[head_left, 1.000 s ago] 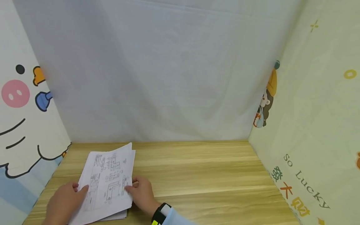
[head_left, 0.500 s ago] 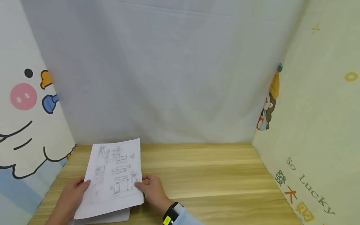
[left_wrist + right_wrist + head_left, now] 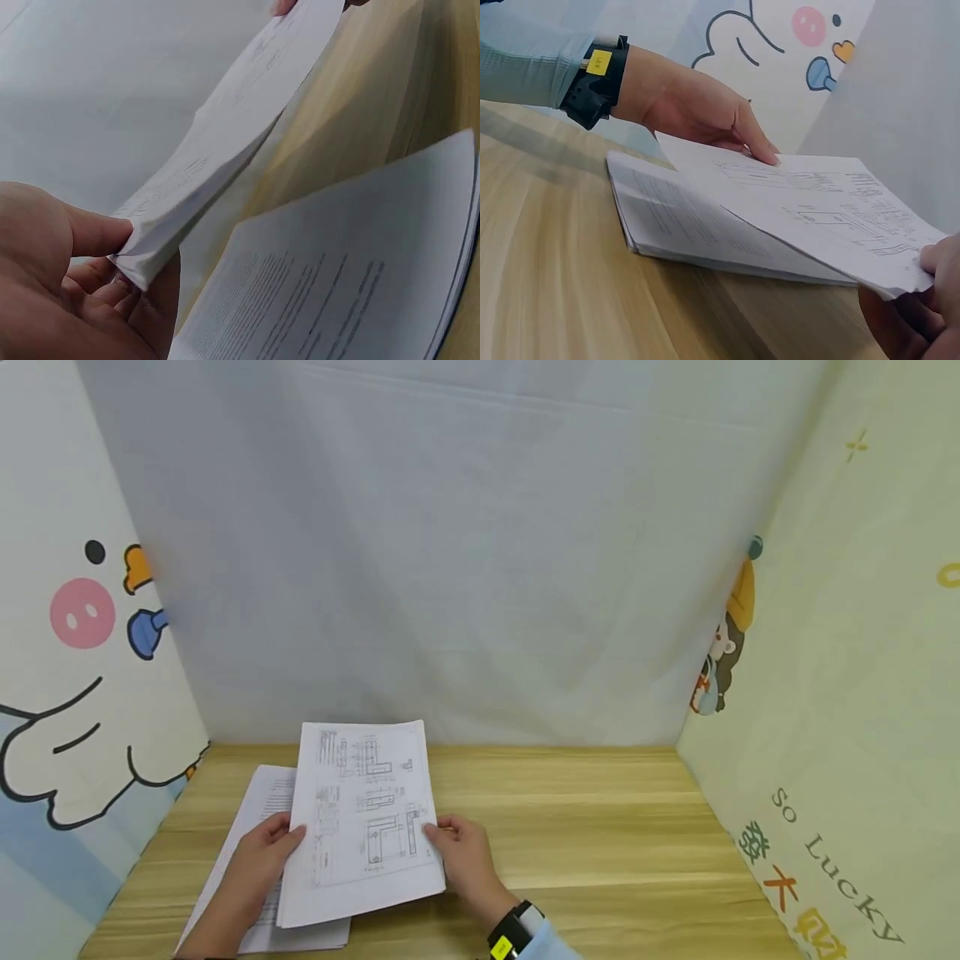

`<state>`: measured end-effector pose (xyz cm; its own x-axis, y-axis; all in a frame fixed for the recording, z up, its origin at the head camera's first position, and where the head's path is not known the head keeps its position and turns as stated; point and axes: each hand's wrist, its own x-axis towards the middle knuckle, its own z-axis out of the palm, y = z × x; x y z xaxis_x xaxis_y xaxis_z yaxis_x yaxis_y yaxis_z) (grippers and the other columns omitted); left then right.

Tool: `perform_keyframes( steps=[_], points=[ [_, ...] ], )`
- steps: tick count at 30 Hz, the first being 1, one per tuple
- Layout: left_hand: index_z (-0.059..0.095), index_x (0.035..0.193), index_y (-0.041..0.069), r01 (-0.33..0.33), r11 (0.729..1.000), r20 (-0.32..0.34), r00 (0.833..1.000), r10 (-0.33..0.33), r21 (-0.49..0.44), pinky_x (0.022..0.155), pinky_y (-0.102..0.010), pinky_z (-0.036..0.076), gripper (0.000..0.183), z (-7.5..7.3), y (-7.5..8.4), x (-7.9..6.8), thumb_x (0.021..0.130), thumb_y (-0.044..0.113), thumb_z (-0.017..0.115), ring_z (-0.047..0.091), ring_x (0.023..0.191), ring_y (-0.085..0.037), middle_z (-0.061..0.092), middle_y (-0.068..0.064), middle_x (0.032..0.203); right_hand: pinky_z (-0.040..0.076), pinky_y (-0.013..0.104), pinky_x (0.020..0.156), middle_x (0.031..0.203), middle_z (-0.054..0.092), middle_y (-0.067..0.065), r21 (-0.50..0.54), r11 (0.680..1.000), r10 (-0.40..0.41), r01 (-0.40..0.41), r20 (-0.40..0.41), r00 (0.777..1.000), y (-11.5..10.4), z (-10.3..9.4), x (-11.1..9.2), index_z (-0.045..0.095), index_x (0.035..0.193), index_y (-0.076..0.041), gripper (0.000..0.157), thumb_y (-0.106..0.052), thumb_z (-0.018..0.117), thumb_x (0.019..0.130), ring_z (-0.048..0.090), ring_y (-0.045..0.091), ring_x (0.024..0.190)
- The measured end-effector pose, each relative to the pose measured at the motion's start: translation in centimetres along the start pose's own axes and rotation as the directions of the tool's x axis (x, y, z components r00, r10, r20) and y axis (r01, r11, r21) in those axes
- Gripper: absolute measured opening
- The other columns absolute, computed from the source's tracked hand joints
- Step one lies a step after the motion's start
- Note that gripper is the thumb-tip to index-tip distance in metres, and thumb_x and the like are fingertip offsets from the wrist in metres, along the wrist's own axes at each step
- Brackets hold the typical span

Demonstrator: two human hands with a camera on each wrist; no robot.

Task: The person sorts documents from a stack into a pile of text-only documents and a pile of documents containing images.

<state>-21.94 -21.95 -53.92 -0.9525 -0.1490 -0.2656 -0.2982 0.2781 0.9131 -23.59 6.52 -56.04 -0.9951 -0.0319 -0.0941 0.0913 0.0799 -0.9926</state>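
Note:
Both hands hold up a thin sheaf of white paper (image 3: 352, 868) whose top sheet bears printed technical drawings. My left hand (image 3: 258, 868) pinches its left edge, thumb on top and fingers underneath, as the left wrist view shows. On the opposite edge my right hand (image 3: 468, 864) grips it the same way. Below and to the left, a stack of text-printed paper (image 3: 258, 793) lies on the table, partly covered by the sheaf and left forearm. In the right wrist view the raised sheaf (image 3: 795, 199) slants above that stack (image 3: 682, 225), with a gap between them.
The wood-grain table (image 3: 570, 843) extends to the right of the hands. A plain pale cloth (image 3: 450, 568) hangs behind it. Printed cartoon panels stand at the left side (image 3: 82, 693) and right side (image 3: 847, 693). A black wrist device (image 3: 513, 931) sits on the right wrist.
The hands have lifted the drawing sheaf and carried it right, off the text stack, which now shows at the left. The head view has shifted slightly.

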Motion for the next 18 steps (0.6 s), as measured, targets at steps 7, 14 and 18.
perform_keyframes(
  steps=[7,14,18],
  points=[
    [0.049,0.135,0.006,-0.042,0.997,0.041,0.998,0.044,-0.067,0.074,-0.032,0.054,0.049,4.5,1.2,-0.1,0.095,0.034,0.055,0.063,0.096,-0.018,0.063,-0.014,0.122,0.057,0.03,0.051,0.083,0.074,0.01,-0.038,0.999,0.003,-0.006,-0.074,0.997,-0.1,-4.8,-0.6,0.069,0.098,-0.005,0.031,-0.031,0.072,0.082,0.069,0.02,0.066],
    [0.06,0.123,0.006,-0.084,0.993,0.034,0.996,0.087,-0.089,0.071,-0.033,0.054,0.036,9.1,2.3,-0.4,0.093,0.026,0.06,0.064,0.088,-0.017,0.069,-0.011,0.108,0.056,0.028,0.05,0.081,0.073,0.011,-0.072,0.997,0.029,-0.041,-0.159,0.987,0.3,-9.2,-1.5,0.068,0.099,-0.002,0.033,-0.028,0.075,0.08,0.068,0.021,0.067],
    [0.064,0.118,0.006,-0.104,0.989,0.036,0.993,0.108,-0.101,0.071,-0.033,0.054,0.031,11.3,2.5,-0.2,0.091,0.023,0.062,0.065,0.084,-0.017,0.071,-0.009,0.101,0.055,0.028,0.05,0.08,0.072,0.011,-0.084,0.995,0.034,-0.052,-0.212,0.977,0.6,-11.1,-2.1,0.068,0.098,-0.001,0.034,-0.027,0.076,0.078,0.068,0.021,0.066]
  ],
)
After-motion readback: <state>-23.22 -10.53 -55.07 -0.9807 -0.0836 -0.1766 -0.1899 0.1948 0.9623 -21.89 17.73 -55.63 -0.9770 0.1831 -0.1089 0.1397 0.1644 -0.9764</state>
